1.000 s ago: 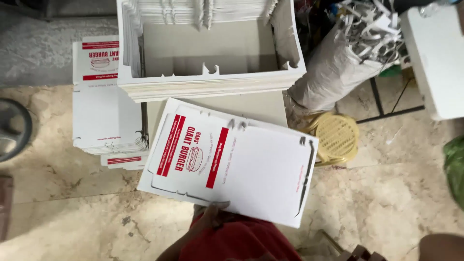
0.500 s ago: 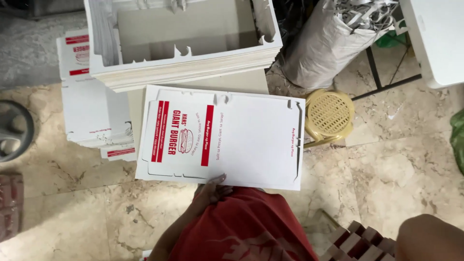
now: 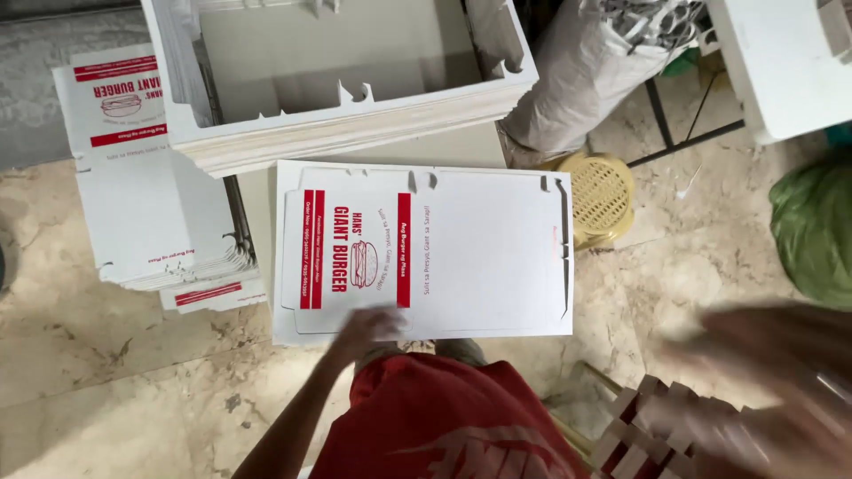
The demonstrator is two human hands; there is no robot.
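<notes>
- The flat white carton blank (image 3: pixel 426 262), printed in red with a burger drawing, had swung from its slant of a second before and lay square on the low work surface (image 3: pixel 257 204), long edge toward the worker.
- Left hand (image 3: pixel 366 326) rested on the blank's near edge beside the red print, fingers spread flat, gripping nothing; earlier it had only reached the lower rim.
- Right hand (image 3: pixel 772 390) had come into view at lower right, a blur in motion over the marble floor (image 3: pixel 133 381), well apart from the blank. Whether it was wide or closed, I could not tell.
- Stack of folded white trays (image 3: pixel 346 98) stood just beyond the blank; a pile of more printed blanks (image 3: pixel 151 213) lay to the left.
- Judged: blank now aligned and pinned, ready for folding.
</notes>
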